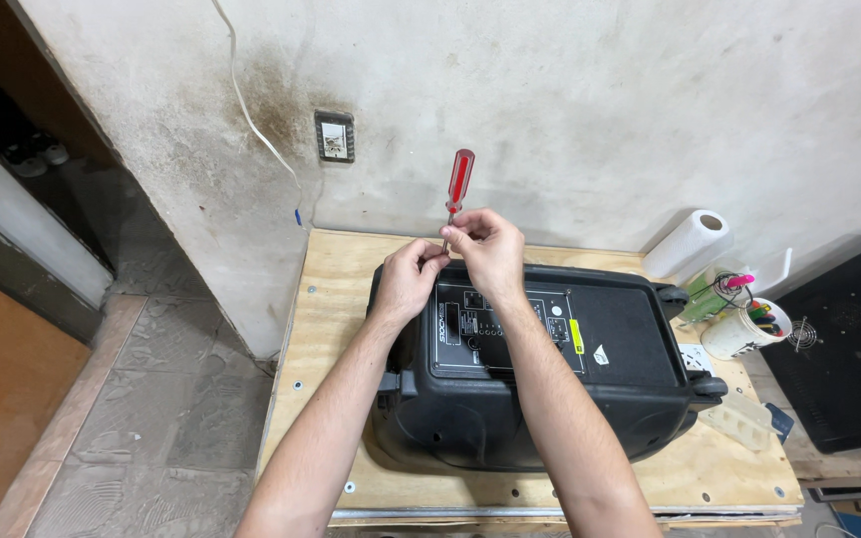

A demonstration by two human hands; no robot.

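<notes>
A large black portable speaker [610, 379] lies on its front on a plywood table [336, 299], its rear control panel [505, 329] facing up. A screwdriver with a red translucent handle [460, 181] stands upright over the speaker's far edge. My right hand [490, 249] pinches the metal shaft just below the handle. My left hand [409, 279] rests on the speaker's top left corner, its fingertips touching the shaft low down beside the right hand. The screwdriver's tip is hidden behind my fingers.
A paper towel roll [688, 241] lies at the back right. A white cup of pens [757, 327], a green bottle [702, 299] and a white power strip [744, 418] sit right of the speaker. A black case with a fan [849, 349] stands further right. A wall outlet [335, 136] and a hanging white cable [251, 110] are behind.
</notes>
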